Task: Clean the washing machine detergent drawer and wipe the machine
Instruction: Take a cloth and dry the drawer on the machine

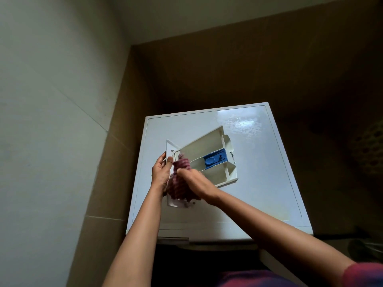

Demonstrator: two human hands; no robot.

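The white detergent drawer [209,151] lies on top of the white washing machine [259,183], its front panel toward the left. A blue insert [215,159] sits in its middle compartment. My left hand [161,172] grips the drawer's front panel at its left edge. My right hand [194,184] holds a red-and-white checked cloth [180,183] bunched against the near end of the drawer, beside the front panel. The cloth hides the lower part of the panel.
The machine stands in a corner, with a pale wall [51,121] on the left and brown walls behind and beside it. A dim patterned object [369,150] sits in the dark at the right. The machine's top is glossy with reflections at the back.
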